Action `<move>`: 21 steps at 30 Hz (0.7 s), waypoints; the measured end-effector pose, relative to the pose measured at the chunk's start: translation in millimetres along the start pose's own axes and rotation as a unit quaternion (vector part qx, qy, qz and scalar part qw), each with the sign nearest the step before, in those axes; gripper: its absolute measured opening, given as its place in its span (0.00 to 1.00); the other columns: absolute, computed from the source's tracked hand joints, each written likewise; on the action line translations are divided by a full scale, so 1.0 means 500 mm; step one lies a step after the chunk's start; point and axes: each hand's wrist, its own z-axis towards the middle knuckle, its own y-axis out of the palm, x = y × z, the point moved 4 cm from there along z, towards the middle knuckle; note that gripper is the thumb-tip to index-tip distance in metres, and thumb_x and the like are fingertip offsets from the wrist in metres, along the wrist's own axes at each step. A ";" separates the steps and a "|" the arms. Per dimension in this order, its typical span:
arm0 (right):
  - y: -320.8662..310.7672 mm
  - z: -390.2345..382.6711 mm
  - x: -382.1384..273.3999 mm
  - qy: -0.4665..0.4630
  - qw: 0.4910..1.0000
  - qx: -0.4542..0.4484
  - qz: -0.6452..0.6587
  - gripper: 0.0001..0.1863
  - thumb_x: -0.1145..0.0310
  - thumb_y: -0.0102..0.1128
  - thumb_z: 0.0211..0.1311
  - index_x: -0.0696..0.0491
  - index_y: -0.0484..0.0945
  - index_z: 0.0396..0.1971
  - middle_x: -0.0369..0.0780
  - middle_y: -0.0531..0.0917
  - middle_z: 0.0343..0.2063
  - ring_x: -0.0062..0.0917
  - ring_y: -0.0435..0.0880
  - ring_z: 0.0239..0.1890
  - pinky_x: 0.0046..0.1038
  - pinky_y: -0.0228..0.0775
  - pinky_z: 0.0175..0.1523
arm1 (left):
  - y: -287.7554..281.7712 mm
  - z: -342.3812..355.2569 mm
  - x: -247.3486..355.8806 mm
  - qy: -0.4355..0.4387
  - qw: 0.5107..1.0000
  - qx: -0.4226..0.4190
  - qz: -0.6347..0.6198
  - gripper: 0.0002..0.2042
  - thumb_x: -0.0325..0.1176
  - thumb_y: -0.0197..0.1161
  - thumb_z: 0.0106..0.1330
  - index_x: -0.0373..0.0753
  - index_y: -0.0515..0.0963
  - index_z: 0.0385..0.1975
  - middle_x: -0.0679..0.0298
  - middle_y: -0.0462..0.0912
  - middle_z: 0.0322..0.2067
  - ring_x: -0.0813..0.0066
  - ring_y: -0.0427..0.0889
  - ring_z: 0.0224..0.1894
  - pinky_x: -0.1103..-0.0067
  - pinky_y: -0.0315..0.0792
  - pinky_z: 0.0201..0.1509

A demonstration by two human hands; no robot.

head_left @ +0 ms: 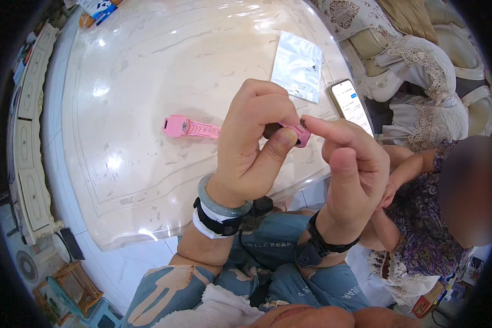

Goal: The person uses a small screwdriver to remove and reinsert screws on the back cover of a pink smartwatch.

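My left hand [257, 139] pinches a small pink-and-dark watch piece [302, 136] between thumb and fingers, above the table's near right side. The fingers hide much of it, and a tiny dark bit shows at its upper edge. From the right, my right hand [355, 158] reaches in with its index finger stretched to that edge, the tip touching or nearly so. Its thumb stands apart from the index finger. A pink watch strap [191, 128] lies flat on the table, left of my left hand, one end hidden behind it.
The pale marbled table [131, 180] has a clear cover. Beyond my hands lie a silvery plastic pouch [298, 65] and a phone [351, 104] with its screen lit. Close by on the right is another person, whose hand [389, 192] is near my right forearm. Cushioned chairs [415, 71] stand behind.
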 end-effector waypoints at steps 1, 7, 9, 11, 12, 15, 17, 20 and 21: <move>-0.003 0.000 0.000 -0.001 1.000 -0.001 0.000 0.14 0.67 0.64 0.56 0.60 0.81 0.40 0.34 0.77 0.25 0.12 0.68 0.25 0.14 0.54 0.28 | -0.001 -0.001 0.000 -0.004 1.000 0.004 -0.012 0.06 0.24 0.53 0.64 0.36 0.71 0.40 0.58 0.69 0.37 0.79 0.70 0.30 0.86 0.68 0.30; -0.004 -0.002 0.000 -0.034 0.998 -0.049 -0.009 0.18 0.62 0.56 0.63 0.60 0.79 0.45 0.31 0.70 0.23 0.11 0.62 0.25 0.14 0.50 0.29 | 0.002 -0.005 -0.005 -0.016 0.999 -0.003 -0.040 0.06 0.29 0.53 0.67 0.36 0.70 0.41 0.58 0.68 0.38 0.81 0.71 0.30 0.86 0.68 0.29; -0.015 -0.006 -0.003 0.002 0.996 0.085 0.036 0.14 0.65 0.50 0.66 0.61 0.77 0.40 0.31 0.69 0.24 0.12 0.62 0.26 0.13 0.51 0.33 | 0.006 -0.006 -0.007 -0.028 0.998 -0.012 -0.047 0.07 0.29 0.54 0.67 0.36 0.70 0.41 0.58 0.68 0.38 0.81 0.71 0.30 0.86 0.68 0.29; -0.026 -0.013 -0.002 0.006 0.980 0.199 0.026 0.09 0.70 0.48 0.66 0.61 0.75 0.35 0.33 0.70 0.26 0.12 0.63 0.27 0.12 0.54 0.36 | 0.010 -0.007 -0.008 -0.048 0.996 -0.014 -0.072 0.07 0.29 0.54 0.67 0.35 0.70 0.40 0.58 0.68 0.38 0.81 0.71 0.30 0.86 0.68 0.30; -0.036 -0.019 0.001 -0.007 0.972 0.235 0.003 0.06 0.73 0.50 0.65 0.60 0.74 0.33 0.34 0.71 0.26 0.13 0.65 0.29 0.12 0.56 0.37 | 0.010 -0.006 -0.006 -0.049 0.996 -0.017 -0.073 0.07 0.29 0.54 0.67 0.35 0.70 0.40 0.58 0.68 0.38 0.81 0.71 0.30 0.86 0.68 0.30; -0.049 -0.027 -0.028 -0.077 0.978 0.152 -0.119 0.04 0.81 0.52 0.60 0.62 0.75 0.34 0.39 0.75 0.28 0.16 0.72 0.30 0.13 0.63 0.38 | 0.009 -0.003 0.000 -0.073 0.994 -0.048 -0.058 0.10 0.36 0.56 0.67 0.38 0.66 0.39 0.59 0.64 0.36 0.73 0.74 0.29 0.76 0.79 0.28; -0.055 -0.029 -0.029 -0.105 0.985 0.125 -0.056 0.05 0.82 0.54 0.57 0.63 0.75 0.34 0.41 0.76 0.29 0.18 0.74 0.29 0.15 0.65 0.36 | 0.010 -0.005 -0.006 -0.071 0.994 -0.072 -0.041 0.10 0.37 0.56 0.67 0.38 0.66 0.38 0.58 0.64 0.35 0.73 0.74 0.29 0.76 0.79 0.28; -0.052 -0.029 -0.033 -0.143 0.984 0.102 0.034 0.06 0.82 0.55 0.56 0.66 0.76 0.34 0.45 0.77 0.29 0.23 0.78 0.26 0.17 0.70 0.31 | 0.017 -0.005 -0.007 -0.087 0.992 -0.077 -0.057 0.10 0.36 0.56 0.67 0.38 0.67 0.37 0.58 0.64 0.36 0.73 0.74 0.30 0.77 0.79 0.30; -0.053 -0.032 -0.036 -0.145 0.983 0.108 0.014 0.06 0.79 0.55 0.58 0.65 0.75 0.34 0.44 0.77 0.28 0.23 0.77 0.26 0.18 0.69 0.31 | 0.017 -0.004 -0.004 -0.086 0.991 -0.079 -0.058 0.10 0.36 0.56 0.67 0.38 0.67 0.37 0.58 0.64 0.36 0.73 0.74 0.30 0.77 0.79 0.30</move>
